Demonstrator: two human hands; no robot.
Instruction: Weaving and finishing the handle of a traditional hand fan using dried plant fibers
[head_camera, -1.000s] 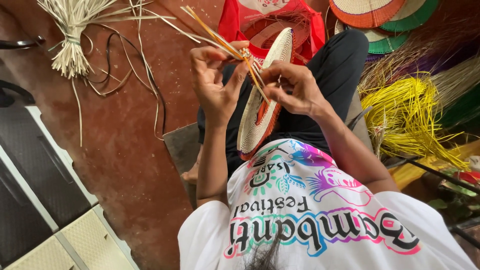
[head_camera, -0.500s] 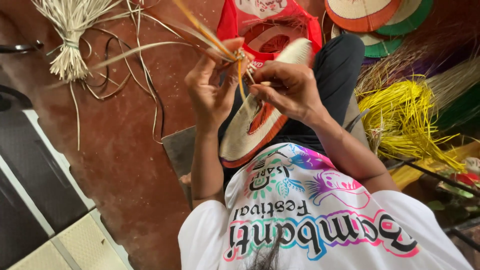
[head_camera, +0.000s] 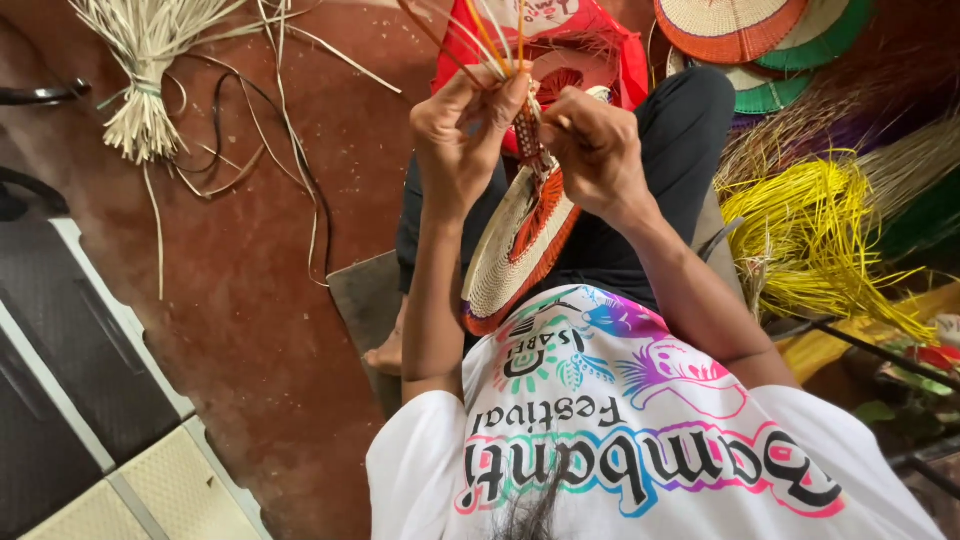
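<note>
Round woven disc (head_camera: 515, 250), cream with orange rim, held on edge over lap, above black trousers (head_camera: 680, 150). Left hand (head_camera: 462, 140) pinching loose orange and cream strands (head_camera: 490, 40) at disc's top edge. Right hand (head_camera: 598, 150) clenched on same edge, just beside left, touching. Pale straw bundle (head_camera: 140, 90) near floor's top left corner. Yellow fibre heap (head_camera: 820, 240) at right edge. Finished woven discs (head_camera: 740, 30) at top right.

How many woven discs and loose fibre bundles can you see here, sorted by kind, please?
Half-woven disc, held between left hand and right hand: 1
Finished discs, stacked top right: 3
Pale straw bundle, tied: 1
Yellow fibre heap: 1
Total: 6
</note>
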